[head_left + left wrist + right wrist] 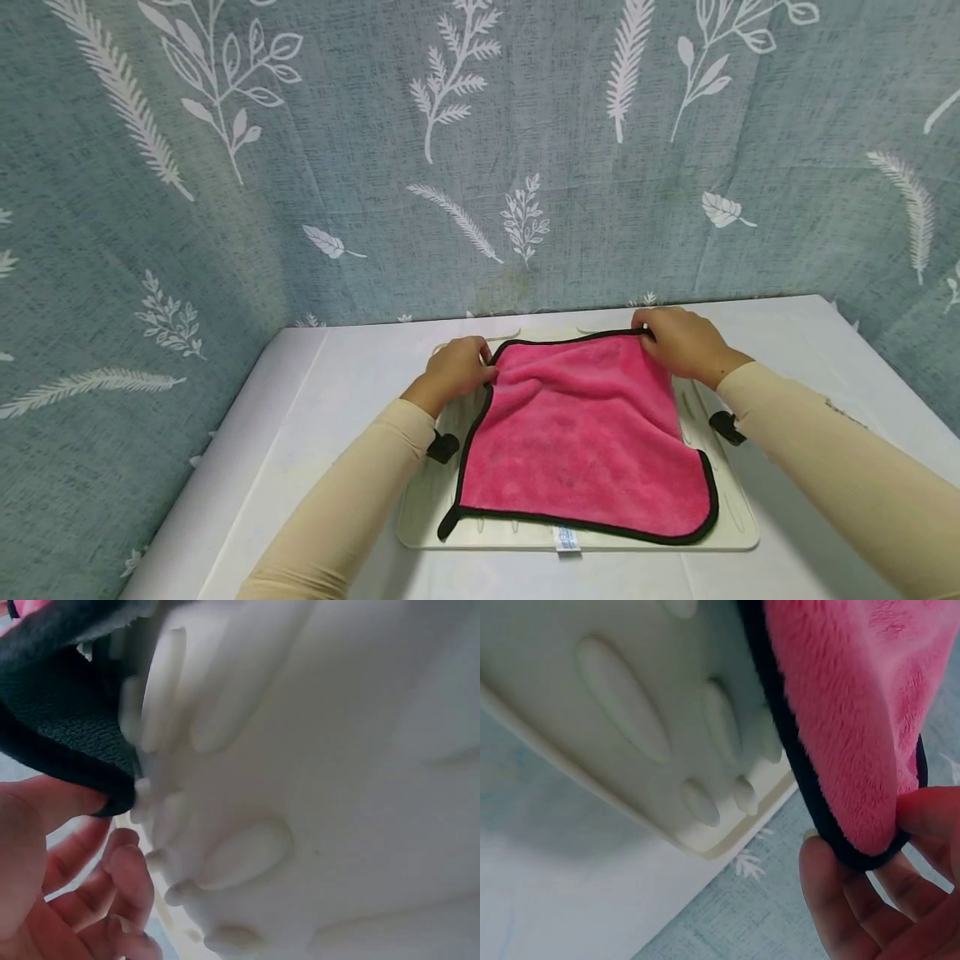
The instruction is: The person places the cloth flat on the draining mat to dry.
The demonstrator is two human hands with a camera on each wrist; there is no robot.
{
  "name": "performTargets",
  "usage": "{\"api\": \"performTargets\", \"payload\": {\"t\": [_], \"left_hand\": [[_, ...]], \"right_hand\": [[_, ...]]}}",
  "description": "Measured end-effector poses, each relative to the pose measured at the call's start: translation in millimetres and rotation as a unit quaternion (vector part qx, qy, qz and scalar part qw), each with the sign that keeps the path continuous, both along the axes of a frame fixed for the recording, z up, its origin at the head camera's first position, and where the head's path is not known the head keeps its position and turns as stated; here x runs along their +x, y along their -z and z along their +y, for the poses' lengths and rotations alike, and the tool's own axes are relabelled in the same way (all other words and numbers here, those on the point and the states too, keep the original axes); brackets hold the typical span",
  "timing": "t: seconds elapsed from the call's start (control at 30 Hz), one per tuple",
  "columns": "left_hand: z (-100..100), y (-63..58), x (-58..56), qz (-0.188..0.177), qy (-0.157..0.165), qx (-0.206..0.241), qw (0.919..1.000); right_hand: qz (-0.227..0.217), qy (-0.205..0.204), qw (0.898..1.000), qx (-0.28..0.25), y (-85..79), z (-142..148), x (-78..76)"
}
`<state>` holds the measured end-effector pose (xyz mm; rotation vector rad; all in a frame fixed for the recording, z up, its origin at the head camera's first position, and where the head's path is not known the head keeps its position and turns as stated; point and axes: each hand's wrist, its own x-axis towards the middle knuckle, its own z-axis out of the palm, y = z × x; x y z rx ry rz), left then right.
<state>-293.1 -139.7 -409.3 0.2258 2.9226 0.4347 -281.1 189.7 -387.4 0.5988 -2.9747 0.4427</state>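
Observation:
A pink plush cloth (585, 442) with black edging is spread over a cream-coloured tray (741, 521) with raised oval ridges. My left hand (459, 367) pinches the cloth's far left corner; in the left wrist view, thumb and fingers meet at the dark edging (112, 802), and the cloth's dark underside shows. At the far right corner, my right hand (686, 343) holds the cloth between thumb and fingers, and the right wrist view shows that corner raised off the tray. The cloth's near edge lies along the tray's front, a black loop (448, 523) at its left end.
The tray rests on a white-covered table (330, 450). Behind and on both sides hangs a blue-green curtain (360, 133) with white leaf prints. A small white label (566, 540) sticks out from under the cloth's near edge.

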Motion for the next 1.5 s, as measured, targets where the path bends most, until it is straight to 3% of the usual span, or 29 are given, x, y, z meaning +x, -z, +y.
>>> {"api": "performTargets", "payload": {"t": [0.37,0.67,0.87,1.0,1.2,1.5], "left_hand": [[-15,-7.2,-3.2,0.034,-0.028,0.02,0.9988],[-15,-3.9,-5.8,0.014,-0.035,0.011,0.9992],[-17,-2.4,-4.0,0.014,-0.04,0.014,0.999],[-25,-4.0,-0.6,0.016,-0.042,0.028,0.9986],[-40,-8.8,21.4,0.024,-0.031,0.066,0.997],[-52,-7.6,86.3,0.025,-0.003,0.071,0.9972]], "right_hand": [[0.037,0.002,0.999,-0.002,0.7,-8,-15.7],[0.016,0.004,1.0,0.026,8.5,-15,-27.4],[-0.004,0.003,0.999,0.037,11.2,-13,-23.2],[0.018,-0.007,0.999,0.034,10.9,-9,-11.0],[0.063,-0.04,0.997,0.002,6.3,-5,22.7],[0.081,-0.097,0.992,-0.014,9.9,2,87.5]]}}
